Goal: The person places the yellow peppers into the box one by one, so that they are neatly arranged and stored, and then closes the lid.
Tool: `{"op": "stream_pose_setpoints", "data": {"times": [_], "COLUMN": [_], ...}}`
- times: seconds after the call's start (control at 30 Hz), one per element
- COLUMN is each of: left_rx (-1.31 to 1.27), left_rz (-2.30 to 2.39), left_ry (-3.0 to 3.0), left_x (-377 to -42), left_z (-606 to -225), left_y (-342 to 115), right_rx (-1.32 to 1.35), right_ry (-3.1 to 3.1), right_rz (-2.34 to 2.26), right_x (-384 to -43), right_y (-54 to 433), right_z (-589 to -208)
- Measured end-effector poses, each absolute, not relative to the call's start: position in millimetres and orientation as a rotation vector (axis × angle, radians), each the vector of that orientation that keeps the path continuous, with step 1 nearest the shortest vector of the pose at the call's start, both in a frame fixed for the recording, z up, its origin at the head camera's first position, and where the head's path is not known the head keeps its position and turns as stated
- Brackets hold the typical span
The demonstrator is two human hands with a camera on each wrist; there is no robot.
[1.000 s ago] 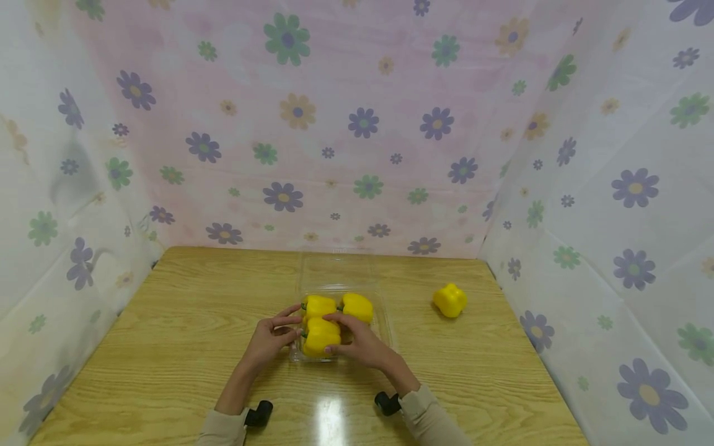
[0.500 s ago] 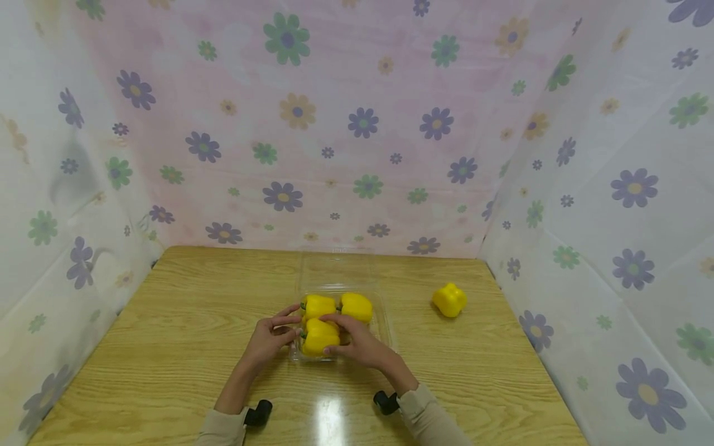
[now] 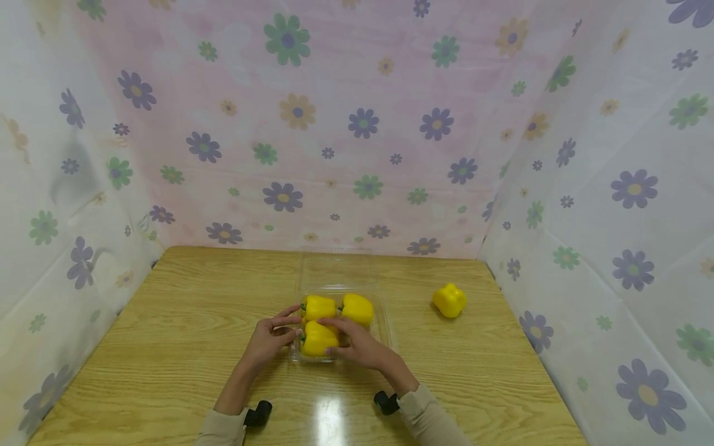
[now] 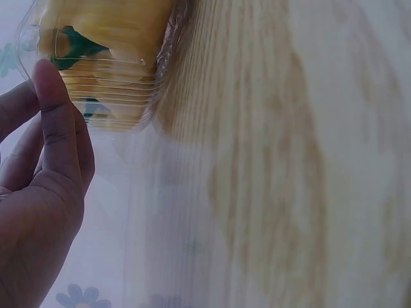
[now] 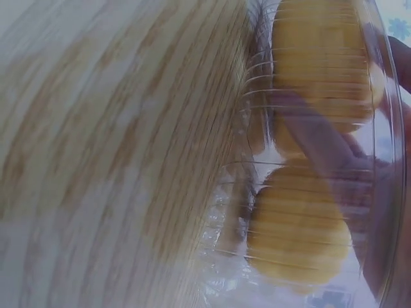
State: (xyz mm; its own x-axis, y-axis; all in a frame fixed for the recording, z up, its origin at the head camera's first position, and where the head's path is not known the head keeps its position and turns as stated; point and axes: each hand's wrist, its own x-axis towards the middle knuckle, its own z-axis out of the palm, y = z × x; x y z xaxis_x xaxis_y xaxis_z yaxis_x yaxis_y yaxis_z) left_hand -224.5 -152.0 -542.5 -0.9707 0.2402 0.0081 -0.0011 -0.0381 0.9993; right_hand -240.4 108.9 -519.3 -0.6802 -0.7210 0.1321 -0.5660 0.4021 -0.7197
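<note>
Three yellow bell peppers sit in a clear plastic clamshell container, its lid folded back. In the head view, my right hand grips the front pepper, fingers over its top and thumb at its near side. Behind it lie the back left pepper and the back right pepper. My left hand holds the container's left edge, and in the left wrist view a fingertip presses against the ribbed wall. Through the plastic, the right wrist view shows part of my right hand between two peppers.
A further yellow bell pepper lies on the wooden table to the right of the container. Flower-printed cloth encloses the back and both sides. A black wrist mount sits at each sleeve.
The front pepper has shifted slightly to the left inside the container, with my right hand's fingers moving along with it. My left hand stays at the container's edge.
</note>
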Motion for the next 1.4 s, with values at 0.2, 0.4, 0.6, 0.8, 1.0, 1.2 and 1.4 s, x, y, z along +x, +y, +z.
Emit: {"op": "stream_pose_setpoints", "data": {"times": [0.2, 0.4, 0.6, 0.8, 1.0, 1.2, 1.4], "left_rx": [0.247, 0.26, 0.264, 0.284, 0.278, 0.269, 0.248], "left_rz": [2.127, 2.129, 2.146, 2.143, 2.148, 2.15, 2.145], "left_ry": [2.066, 2.075, 2.061, 2.061, 2.061, 2.063, 2.081], "left_x": [-225, -225, -225, -225, -225, -224, -224], "left_z": [-542, -543, -545, -547, -547, -547, -545], "left_y": [-151, -150, -151, -152, -152, -151, -150], "right_rx": [-1.098, -1.074, -1.066, -1.013, -0.936, -0.945, -1.017], "right_ry": [2.468, 2.47, 2.471, 2.454, 2.395, 2.346, 2.314], "right_rz": [-1.115, -1.116, -1.065, -1.029, -1.211, -1.531, -1.837], "right_x": [-240, -240, -239, -237, -229, -221, -220], "right_y": [109, 109, 109, 111, 117, 122, 130], "right_z": [-518, -517, -514, -508, -510, -511, -518]}}
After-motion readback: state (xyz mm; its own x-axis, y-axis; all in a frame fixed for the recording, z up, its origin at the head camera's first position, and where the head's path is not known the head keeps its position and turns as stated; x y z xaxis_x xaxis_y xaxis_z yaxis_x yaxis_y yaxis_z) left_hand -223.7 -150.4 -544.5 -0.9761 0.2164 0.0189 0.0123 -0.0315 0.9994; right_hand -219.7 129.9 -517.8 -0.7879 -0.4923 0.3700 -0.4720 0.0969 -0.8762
